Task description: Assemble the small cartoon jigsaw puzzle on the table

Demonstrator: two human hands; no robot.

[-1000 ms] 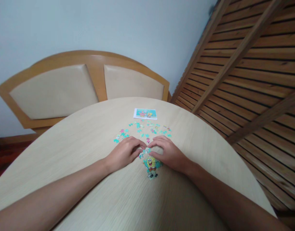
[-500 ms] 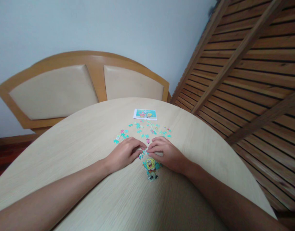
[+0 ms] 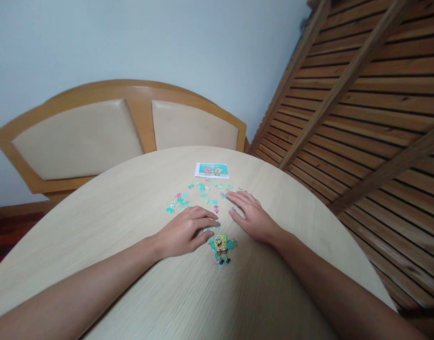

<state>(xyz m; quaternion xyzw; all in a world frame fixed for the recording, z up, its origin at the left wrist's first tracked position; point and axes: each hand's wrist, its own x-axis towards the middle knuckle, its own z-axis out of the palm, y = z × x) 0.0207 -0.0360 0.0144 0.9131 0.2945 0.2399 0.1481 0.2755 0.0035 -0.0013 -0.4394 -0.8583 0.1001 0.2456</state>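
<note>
Head view. Item one: assembled patch (image 3: 221,245), a yellow cartoon figure with teal edging. It lies flat on the round table (image 3: 132,203) nearest the person, between the two wrists, apparently kept close for easy reach. Item two: loose pieces (image 3: 203,192), teal and pink, spread in a single layer beyond the patch, so each print shows. Item three: picture card (image 3: 212,169), just past the pieces, face up, likely placed for a quick glance. Left hand (image 3: 183,232): palm down, fingertips on the table just beside the patch; whether they pin a piece cannot be told. Right hand (image 3: 250,215): released, fingers flat and extended over the nearer pieces, grasping nothing visible. Behind: padded bench (image 3: 96,137), slatted wall (image 3: 362,118).
</note>
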